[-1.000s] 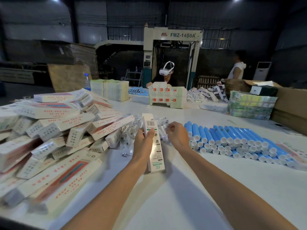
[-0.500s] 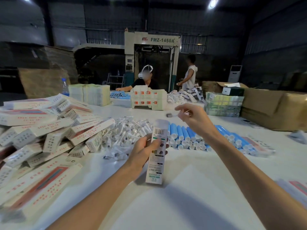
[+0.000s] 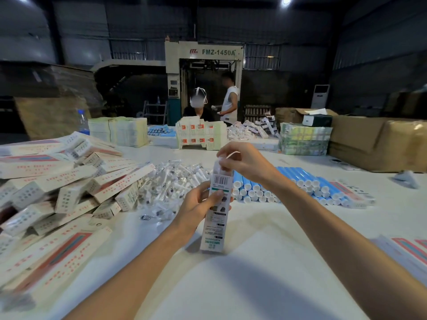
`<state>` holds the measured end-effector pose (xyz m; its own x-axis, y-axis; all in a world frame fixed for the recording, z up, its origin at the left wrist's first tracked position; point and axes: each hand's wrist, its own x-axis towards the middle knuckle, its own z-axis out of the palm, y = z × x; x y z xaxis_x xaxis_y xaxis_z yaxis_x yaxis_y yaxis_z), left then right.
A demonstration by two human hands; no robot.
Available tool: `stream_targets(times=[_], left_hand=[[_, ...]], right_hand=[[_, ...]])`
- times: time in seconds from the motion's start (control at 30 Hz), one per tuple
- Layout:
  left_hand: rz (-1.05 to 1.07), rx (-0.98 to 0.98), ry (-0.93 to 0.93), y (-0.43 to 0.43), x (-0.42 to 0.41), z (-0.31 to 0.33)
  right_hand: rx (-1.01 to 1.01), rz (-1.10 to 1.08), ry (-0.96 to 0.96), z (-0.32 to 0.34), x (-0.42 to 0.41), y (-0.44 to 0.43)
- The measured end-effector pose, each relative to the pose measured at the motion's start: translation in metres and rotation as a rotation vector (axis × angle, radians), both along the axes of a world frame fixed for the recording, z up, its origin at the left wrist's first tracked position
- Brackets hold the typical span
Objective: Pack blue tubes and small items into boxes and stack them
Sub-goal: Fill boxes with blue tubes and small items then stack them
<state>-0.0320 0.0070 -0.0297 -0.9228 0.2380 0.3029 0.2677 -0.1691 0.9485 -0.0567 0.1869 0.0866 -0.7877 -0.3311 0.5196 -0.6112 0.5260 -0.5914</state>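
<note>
**Small item arrives at the mouth of the box**

On the left, the pile of packed boxes (image 3: 57,192) lies jumbled on the bench (image 3: 254,285), with the heap of wrapped small items (image 3: 175,185) just beside it. In the middle, the left hand (image 3: 198,204) has its grip curled round the open box (image 3: 216,227), which it holds nearly upright. A second ago the right hand (image 3: 247,160) was down by the heap. It has since lifted, and its grip now pinches a small white item (image 3: 228,156) at the box's open top. The item looks about to go in. To the right, the blue tubes (image 3: 295,181) lie in rows. Whether one is already inside the box cannot be told.
</note>
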Motion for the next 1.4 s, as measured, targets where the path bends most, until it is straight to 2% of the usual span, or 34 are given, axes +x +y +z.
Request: stream_targets(times=[0.13,0.27,0.37,0.43,0.53,0.7,0.87,1.03,1.23,1.3,1.4], left_hand=[[0.019,-0.004,0.007,0.000,0.000,-0.001],[0.052,-0.009,0.016,0.000,0.000,-0.001],[0.106,0.011,0.006,0.000,-0.003,-0.002],[0.129,0.006,0.023,0.000,-0.004,-0.003],[0.160,0.004,0.037,0.002,-0.005,-0.002],[0.127,0.093,0.054,0.005,-0.006,-0.002],[0.092,0.013,0.136,0.010,-0.012,0.005],[0.035,-0.071,0.155,0.019,-0.023,0.015],[0.071,-0.061,0.137,0.018,-0.028,0.002],[0.063,-0.051,0.132,0.015,-0.028,-0.002],[0.029,-0.062,0.158,0.014,-0.025,0.001]], right_hand=[[0.020,-0.044,0.058,-0.014,0.004,-0.006],[0.121,-0.092,0.185,-0.027,0.009,-0.004],[-0.070,-0.092,0.152,-0.050,0.015,0.001],[-0.247,-0.104,0.068,-0.069,0.019,0.006],[-0.360,-0.005,-0.083,-0.087,0.021,0.005],[-0.459,0.050,-0.116,-0.098,0.019,-0.003],[-0.516,0.065,-0.176,-0.099,0.015,0.008],[-0.492,0.004,-0.142,-0.098,0.008,0.021],[-0.322,-0.037,-0.139,-0.107,0.001,0.025],[-0.370,-0.029,-0.153,-0.105,0.002,0.025],[-0.567,-0.017,-0.128,-0.095,0.003,0.027]])
